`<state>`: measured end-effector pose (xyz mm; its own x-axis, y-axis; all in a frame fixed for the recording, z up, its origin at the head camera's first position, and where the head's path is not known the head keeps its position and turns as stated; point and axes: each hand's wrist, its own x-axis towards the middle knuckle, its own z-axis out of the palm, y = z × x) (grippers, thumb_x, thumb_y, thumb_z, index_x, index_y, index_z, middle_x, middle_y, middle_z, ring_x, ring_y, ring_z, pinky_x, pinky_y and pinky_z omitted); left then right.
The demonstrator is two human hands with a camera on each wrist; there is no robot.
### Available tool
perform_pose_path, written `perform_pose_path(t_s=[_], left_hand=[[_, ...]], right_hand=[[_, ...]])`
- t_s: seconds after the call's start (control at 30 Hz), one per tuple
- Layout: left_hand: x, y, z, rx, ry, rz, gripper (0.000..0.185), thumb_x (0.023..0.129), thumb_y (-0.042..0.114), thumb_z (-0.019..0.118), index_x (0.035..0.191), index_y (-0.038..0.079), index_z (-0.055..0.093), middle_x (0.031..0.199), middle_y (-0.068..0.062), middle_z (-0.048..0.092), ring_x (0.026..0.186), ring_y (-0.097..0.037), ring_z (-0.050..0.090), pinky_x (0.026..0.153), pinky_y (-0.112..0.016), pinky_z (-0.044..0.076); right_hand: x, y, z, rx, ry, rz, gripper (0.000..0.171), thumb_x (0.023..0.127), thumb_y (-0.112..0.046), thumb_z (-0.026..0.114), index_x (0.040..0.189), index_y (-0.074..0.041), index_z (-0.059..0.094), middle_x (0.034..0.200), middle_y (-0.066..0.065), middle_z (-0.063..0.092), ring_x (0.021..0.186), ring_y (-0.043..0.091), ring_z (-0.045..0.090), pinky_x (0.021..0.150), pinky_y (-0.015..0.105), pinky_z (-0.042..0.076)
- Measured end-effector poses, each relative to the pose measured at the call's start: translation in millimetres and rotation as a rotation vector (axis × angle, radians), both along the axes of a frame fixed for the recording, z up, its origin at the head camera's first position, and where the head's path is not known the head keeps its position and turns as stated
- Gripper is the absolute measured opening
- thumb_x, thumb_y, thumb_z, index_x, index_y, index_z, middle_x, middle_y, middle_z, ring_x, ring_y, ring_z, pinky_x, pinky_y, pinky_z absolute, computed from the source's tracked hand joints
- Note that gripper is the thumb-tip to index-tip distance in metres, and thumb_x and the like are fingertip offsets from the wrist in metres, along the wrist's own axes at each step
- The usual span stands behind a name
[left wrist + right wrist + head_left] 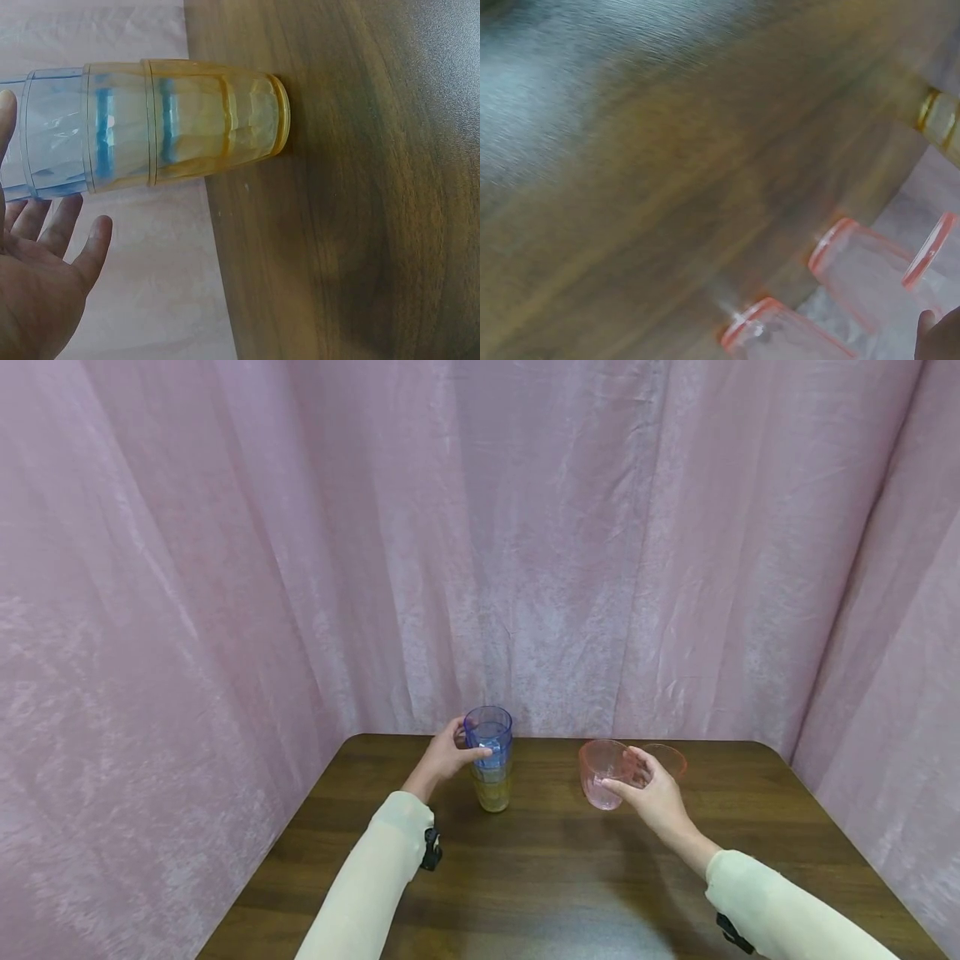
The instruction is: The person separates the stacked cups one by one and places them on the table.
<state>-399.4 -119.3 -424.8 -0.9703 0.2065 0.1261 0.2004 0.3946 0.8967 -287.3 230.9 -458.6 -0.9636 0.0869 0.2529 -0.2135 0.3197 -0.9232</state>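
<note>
A stack of nested clear plastic cups (491,760) stands upright on the dark wood-grain table (540,877), toward its far edge and left of centre, with a blue-violet cup on top, paler blue ones below it and a yellow-amber cup at the bottom. The left wrist view shows the amber cup's base resting on the table, its faceted wall, and the blue rims ringed inside it (the cups sit one inside the other, each rim a step above the next). The left hand (448,753) is at the upper part of the stack from the left side, its thumb lying across the blue cup's wall; in the left wrist view the fingers (71,232) are straight and slightly spread just beside the stack, so a closed grip does not show. To the right, the right hand (651,789) holds a pink clear cup (602,774) tilted and lifted off the table, thumb on the near wall and fingers curled round the far side. Just behind it stands a second cup (667,758) of orange-pink tint, partly hidden by the hand. The right wrist view is blurred and shows pink-rimmed cups over the table. Pink curtains (225,568) hang round the table.
</note>
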Motion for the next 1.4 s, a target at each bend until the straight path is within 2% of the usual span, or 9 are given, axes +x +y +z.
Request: perform_pose_path(t_s=[0.17, 0.27, 0.6, 0.83, 1.1, 1.4], left_hand=[[-0.6, -1.0, -0.9, -0.01, -0.004, 0.0, 0.067, 0.08, 0.031, 0.085, 0.136, 0.014, 0.053, 0.144, -0.015, 0.052, 0.132, -0.035, 0.048, 0.106, -0.053, 0.042], [-0.3, -1.4, 0.0, -0.009, -0.005, -0.004, 0.067, 0.08, 0.031, 0.085, 0.137, 0.013, 0.053, 0.144, -0.014, 0.052, 0.132, -0.034, 0.048, 0.106, -0.053, 0.041], [-0.9, -2.0, -0.5, -0.006, 0.001, -0.01, 0.069, 0.081, 0.03, 0.084, 0.138, 0.011, 0.051, 0.143, -0.016, 0.052, 0.132, -0.035, 0.049, 0.106, -0.053, 0.041], [-2.6, -1.2, -1.8, -0.014, 0.001, -0.008, 0.07, 0.081, 0.033, 0.084, 0.139, 0.013, 0.051, 0.143, -0.016, 0.052, 0.132, -0.035, 0.048, 0.106, -0.053, 0.041], [-1.1, -0.5, -1.7, -0.017, -0.01, -0.005, 0.069, 0.08, 0.033, 0.084, 0.138, 0.014, 0.052, 0.144, -0.016, 0.051, 0.132, -0.035, 0.048, 0.105, -0.053, 0.042], [-1.4, -0.8, -1.6, -0.012, 0.006, 0.0, 0.067, 0.081, 0.03, 0.085, 0.137, 0.013, 0.053, 0.144, -0.015, 0.051, 0.131, -0.034, 0.049, 0.106, -0.052, 0.042]], right_hand=[[4.4, -0.7, -10.8, -0.009, -0.018, 0.006, 0.086, 0.085, -0.021, 0.081, 0.15, 0.005, 0.03, 0.151, 0.025, 0.038, 0.135, 0.042, 0.042, 0.105, 0.039, 0.044], [4.5, -1.6, -17.3, -0.003, -0.015, -0.006, 0.086, 0.084, -0.019, 0.082, 0.149, 0.006, 0.031, 0.15, 0.027, 0.04, 0.135, 0.042, 0.042, 0.106, 0.047, 0.041], [4.4, -4.4, -40.4, 0.032, -0.067, -0.033, 0.087, 0.08, -0.021, 0.085, 0.146, 0.005, 0.035, 0.148, 0.029, 0.041, 0.13, 0.044, 0.048, 0.1, 0.047, 0.047], [4.1, -3.4, -48.6, 0.023, -0.06, -0.046, 0.085, 0.08, -0.017, 0.086, 0.145, 0.006, 0.036, 0.144, 0.03, 0.045, 0.127, 0.043, 0.051, 0.101, 0.046, 0.046], [6.4, -0.2, -55.3, 0.042, -0.093, -0.039, 0.089, 0.08, -0.023, 0.085, 0.146, 0.006, 0.034, 0.145, 0.032, 0.042, 0.128, 0.045, 0.049, 0.103, 0.05, 0.044], [5.4, 1.7, -59.8, 0.04, -0.091, -0.014, 0.088, 0.082, -0.015, 0.084, 0.146, 0.009, 0.029, 0.144, 0.034, 0.041, 0.129, 0.047, 0.046, 0.105, 0.051, 0.042]])
